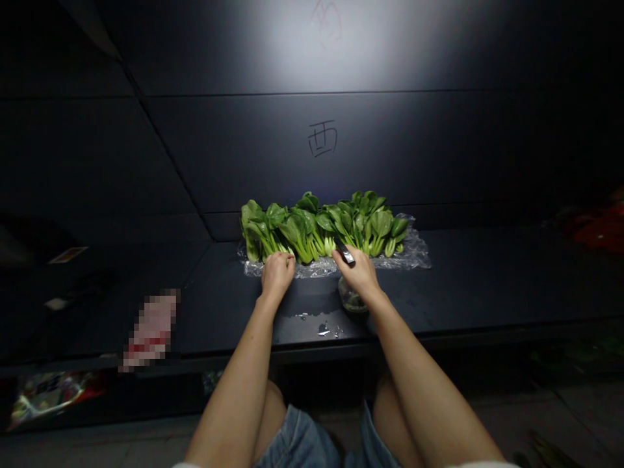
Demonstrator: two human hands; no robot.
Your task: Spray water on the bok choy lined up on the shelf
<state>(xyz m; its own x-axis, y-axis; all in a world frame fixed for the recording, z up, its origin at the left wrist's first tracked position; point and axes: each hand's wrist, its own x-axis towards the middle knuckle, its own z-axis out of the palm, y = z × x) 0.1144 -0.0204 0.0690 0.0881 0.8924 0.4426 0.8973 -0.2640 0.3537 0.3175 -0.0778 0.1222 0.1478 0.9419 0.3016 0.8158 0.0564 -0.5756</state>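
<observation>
On the table (pixel 468 279) in front of me there is one row of bok choy (pixel 312 227), I count about five heads, but the leaves overlap, so I cannot be sure of the number. The row lies on one crumpled plastic sheet (pixel 412 257), with the leaves pointing to the dark wall (pixel 439 149), and on this wall one written character (pixel 322 138) is easy to read. I have two hands over the row. My left hand (pixel 277 276) is curled and holds the pale stems at the near edge of the bok choy. My right hand (pixel 358 273) is also closed, and it holds one small dark tool (pixel 346 255) with a shiny part, but I cannot tell exactly what tool it is. Just under my right hand stands one clear plastic cup (pixel 351 296). A few wet spots and small bits (pixel 316 328) lie on the table between the cup and my body. To the left there is one blurred pale item (pixel 151 328), too unclear to name. Below the table I see my denim shorts (pixel 297 442).
</observation>
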